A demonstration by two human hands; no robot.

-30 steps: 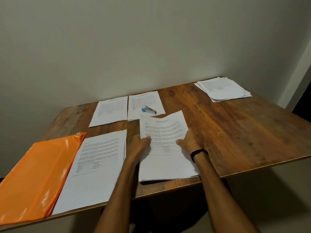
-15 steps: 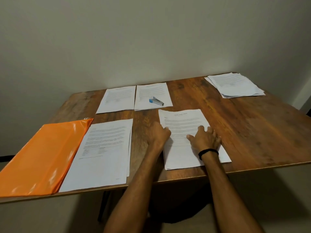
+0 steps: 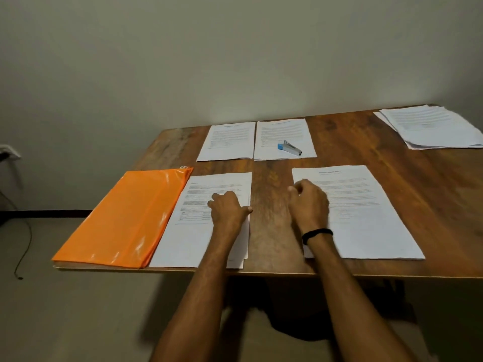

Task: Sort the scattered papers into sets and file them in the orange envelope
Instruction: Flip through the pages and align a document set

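The orange envelope (image 3: 125, 215) lies flat at the table's near left corner. Beside it on the right is a set of printed papers (image 3: 193, 239). My left hand (image 3: 227, 209) rests on this set, fingers bent down and thumb at the set's right edge. A second set (image 3: 366, 212) lies near the front right. My right hand (image 3: 308, 202), with a black wristband, hovers blurred over that set's left edge, fingers loosely curled and holding nothing.
Two more paper sets (image 3: 227, 141) (image 3: 282, 129) lie side by side at the back, a blue and silver stapler (image 3: 289, 148) on the right one. A loose stack of papers (image 3: 433, 129) sits at the far right. The wooden table (image 3: 431, 192) stands against a wall.
My left hand left the right-hand set and moved onto the set beside the envelope. My right hand lifted and shifted left. The camera turned left and moved closer.
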